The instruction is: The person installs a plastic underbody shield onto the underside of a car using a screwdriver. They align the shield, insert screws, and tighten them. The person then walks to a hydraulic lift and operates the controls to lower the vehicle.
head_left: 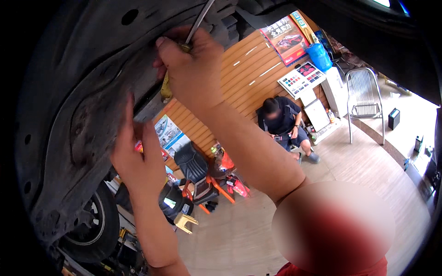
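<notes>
My right hand (195, 69) is raised against the dark underside panel (92, 87) of a vehicle. Its fingers are closed around a screwdriver (199, 20). The metal shaft slants up and to the right, and a yellowish handle end (166, 89) shows below the fingers. The shaft's tip lies outside the picture. Lower and to the left is my left hand (138, 158), its index finger and thumb stretched upward and apart, with nothing visible in it. Its fingertips are close to the panel; whether they touch it I cannot tell.
A vehicle wheel (94, 225) is at lower left. Below, a seated person (281, 117) is beside the wood-slat wall (239, 69). A black chair (191, 163), a yellow stool (185, 223) and a metal chair (364, 96) stand on the floor. A blurred patch covers red clothing at lower right.
</notes>
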Available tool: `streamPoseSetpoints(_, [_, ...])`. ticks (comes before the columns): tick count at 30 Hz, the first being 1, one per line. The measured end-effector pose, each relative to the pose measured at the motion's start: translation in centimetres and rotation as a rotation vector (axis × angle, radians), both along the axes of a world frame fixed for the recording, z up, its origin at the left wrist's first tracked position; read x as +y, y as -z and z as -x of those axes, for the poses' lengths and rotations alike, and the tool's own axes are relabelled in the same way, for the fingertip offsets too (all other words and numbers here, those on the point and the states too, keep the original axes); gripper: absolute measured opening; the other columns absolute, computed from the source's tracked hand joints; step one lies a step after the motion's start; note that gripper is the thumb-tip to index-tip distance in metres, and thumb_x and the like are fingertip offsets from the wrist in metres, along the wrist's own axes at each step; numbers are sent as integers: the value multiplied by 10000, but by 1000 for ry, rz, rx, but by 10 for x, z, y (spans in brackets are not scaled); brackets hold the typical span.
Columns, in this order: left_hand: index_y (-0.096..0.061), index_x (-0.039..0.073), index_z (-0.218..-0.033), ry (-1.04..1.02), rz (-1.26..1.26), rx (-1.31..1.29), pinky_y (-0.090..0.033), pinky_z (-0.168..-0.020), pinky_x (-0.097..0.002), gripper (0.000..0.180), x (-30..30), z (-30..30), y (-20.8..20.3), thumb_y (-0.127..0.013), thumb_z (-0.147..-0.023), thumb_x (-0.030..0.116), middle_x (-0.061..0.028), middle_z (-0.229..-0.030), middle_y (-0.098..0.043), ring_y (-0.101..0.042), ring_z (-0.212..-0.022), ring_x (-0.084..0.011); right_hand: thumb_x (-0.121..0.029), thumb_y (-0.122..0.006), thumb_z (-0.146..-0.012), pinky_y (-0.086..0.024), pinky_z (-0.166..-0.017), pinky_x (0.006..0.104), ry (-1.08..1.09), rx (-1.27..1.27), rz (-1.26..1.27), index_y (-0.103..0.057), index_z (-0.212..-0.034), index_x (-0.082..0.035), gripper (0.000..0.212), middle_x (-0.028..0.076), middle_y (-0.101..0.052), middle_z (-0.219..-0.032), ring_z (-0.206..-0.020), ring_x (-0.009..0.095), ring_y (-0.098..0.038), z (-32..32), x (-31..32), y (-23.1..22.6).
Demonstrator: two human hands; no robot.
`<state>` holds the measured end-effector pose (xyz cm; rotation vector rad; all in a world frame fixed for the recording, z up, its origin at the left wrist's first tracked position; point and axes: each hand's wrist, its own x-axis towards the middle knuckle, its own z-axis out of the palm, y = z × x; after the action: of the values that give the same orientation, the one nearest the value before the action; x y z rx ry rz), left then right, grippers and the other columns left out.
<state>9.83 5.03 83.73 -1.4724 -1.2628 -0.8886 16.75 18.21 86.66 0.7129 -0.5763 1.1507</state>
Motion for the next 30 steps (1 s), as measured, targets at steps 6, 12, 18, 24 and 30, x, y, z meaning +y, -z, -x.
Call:
streamPoseSetpoints(6, [-446, -47, -1325, -60, 133, -210, -464, -627, -299, 509, -51, 70, 97, -564, -837, 40, -96, -737, -592, -554, -662, -157, -70, -687, -785, -426, -439, 267, 123, -76, 14, -565, -808, 28, 158, 78, -586, -633, -513, 123, -543, -2, 17, 4])
streamPoseSetpoints(12, [-498, 22, -1290, -376, 480, -680, -484, -612, -335, 510, -117, 152, 253, -627, -805, 113, -97, -669, -599, -600, -620, -202, -137, -808, -664, -467, -571, 307, 299, 11, 73, -572, -770, 17, 302, 86, -596, -676, -630, 175, -570, 19, 36, -15])
streamPoseSetpoints(18, [-593, 8, -1092, -633, 1161, -757, -493, -692, -466, 388, -184, 225, 466, -651, -785, 240, -176, -766, -642, -615, -732, -376, -134, -812, -662, -477, -602, 317, 369, 57, 152, -559, -805, 24, 332, 116, -593, -714, -663, 195, -575, 17, 39, -3])
streamPoseSetpoints(24, [-573, 30, -986, -583, 1536, -1123, -462, -631, -438, 275, -258, 216, 628, -612, -818, 245, -155, -745, -611, -576, -685, -342, -90, -730, -768, -464, -614, 275, 224, -47, 21, -547, -926, 7, 261, 76, -598, -745, -703, 141, -568, 57, 27, 89])
streamPoseSetpoints(30, [-536, 55, -912, -566, 1517, -1658, -431, -547, -385, 183, -297, 181, 682, -571, -860, 228, -118, -696, -572, -538, -609, -275, -150, -662, -859, -410, -483, 219, 23, -560, 583, -596, -898, -29, 143, -10, -575, -724, -570, 65, -514, 167, 42, 346])
